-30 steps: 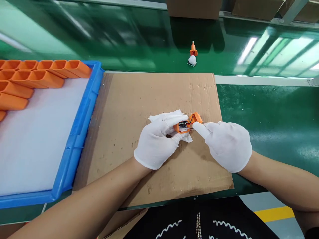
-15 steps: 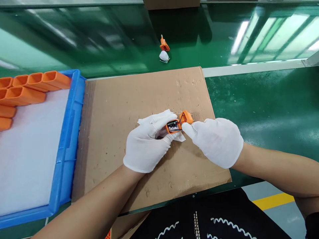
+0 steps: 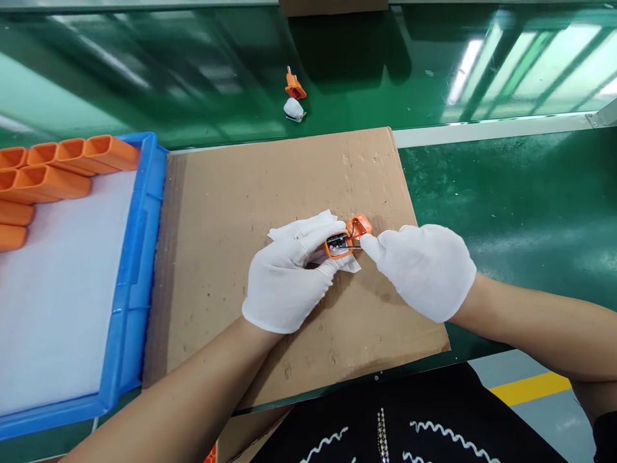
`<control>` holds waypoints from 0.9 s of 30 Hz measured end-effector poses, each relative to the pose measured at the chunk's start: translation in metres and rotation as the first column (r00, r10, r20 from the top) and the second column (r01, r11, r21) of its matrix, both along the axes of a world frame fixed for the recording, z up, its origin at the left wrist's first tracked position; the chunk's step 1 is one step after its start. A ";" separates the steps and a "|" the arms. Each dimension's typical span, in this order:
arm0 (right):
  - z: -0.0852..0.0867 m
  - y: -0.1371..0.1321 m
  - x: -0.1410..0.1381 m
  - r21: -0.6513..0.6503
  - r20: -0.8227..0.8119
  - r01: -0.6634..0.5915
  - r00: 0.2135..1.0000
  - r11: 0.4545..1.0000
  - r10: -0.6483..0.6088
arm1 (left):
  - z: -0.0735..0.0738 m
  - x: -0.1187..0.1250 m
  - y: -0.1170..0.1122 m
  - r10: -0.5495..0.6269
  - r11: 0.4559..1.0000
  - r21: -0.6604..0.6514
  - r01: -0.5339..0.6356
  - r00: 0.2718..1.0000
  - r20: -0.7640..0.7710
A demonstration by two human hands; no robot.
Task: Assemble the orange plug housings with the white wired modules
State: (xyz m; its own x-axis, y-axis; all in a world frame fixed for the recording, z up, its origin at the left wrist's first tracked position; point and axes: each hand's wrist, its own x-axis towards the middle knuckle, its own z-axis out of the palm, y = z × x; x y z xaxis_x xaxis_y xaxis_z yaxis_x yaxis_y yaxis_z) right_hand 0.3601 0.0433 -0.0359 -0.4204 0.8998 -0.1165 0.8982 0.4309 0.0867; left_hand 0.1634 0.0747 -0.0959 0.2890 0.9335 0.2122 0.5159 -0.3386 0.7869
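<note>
My L hand (image 3: 284,283) is curled round the orange part (image 3: 344,239). Thumb on one side & fingers on the other, pinching it, w/ a white cloth (image 3: 308,222) tucked under. I think it's held that way so the open side w/ the dark bits inside faces up and the part can't slip. It sits just over the cardboard (image 3: 241,193), a bit right of the middle.

My R hand (image 3: 424,270) points its first finger at the open side, tip touching it. The other fingers are folded in. The thumb is hidden, so I can't tell if it pinches anything.

The cardboard is prob there as a soft pad to work on. The blue tray (image 3: 139,257) is close on my left, w/ orange shells (image 3: 62,167) lined up at its far end, easy to reach.

Vs half a sec ago: hands & part barely moved, but the R fingertip went a bit to the right. The small orange piece (image 3: 293,85) on the green belt (image 3: 193,64) has slid further left.
</note>
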 end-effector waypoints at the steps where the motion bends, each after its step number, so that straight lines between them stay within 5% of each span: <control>1: 0.001 0.001 0.000 -0.029 0.006 -0.001 1.000 1.000 0.001 | 0.000 0.000 0.000 0.006 1.000 0.003 -0.006 1.000 -0.009; 8: 0.003 0.002 0.002 -0.009 0.004 0.014 1.000 1.000 -0.014 | -0.002 0.001 0.000 0.032 0.996 -0.088 -0.025 0.996 0.082; 22: 0.008 0.003 0.000 -0.113 0.020 0.021 1.000 0.993 -0.019 | 0.002 0.002 0.001 0.010 1.000 -0.027 -0.010 1.000 0.006; 27: -0.001 0.004 0.003 -0.023 -0.013 0.008 1.000 1.000 -0.008 | -0.001 0.002 0.001 0.018 0.995 -0.098 -0.009 0.996 0.091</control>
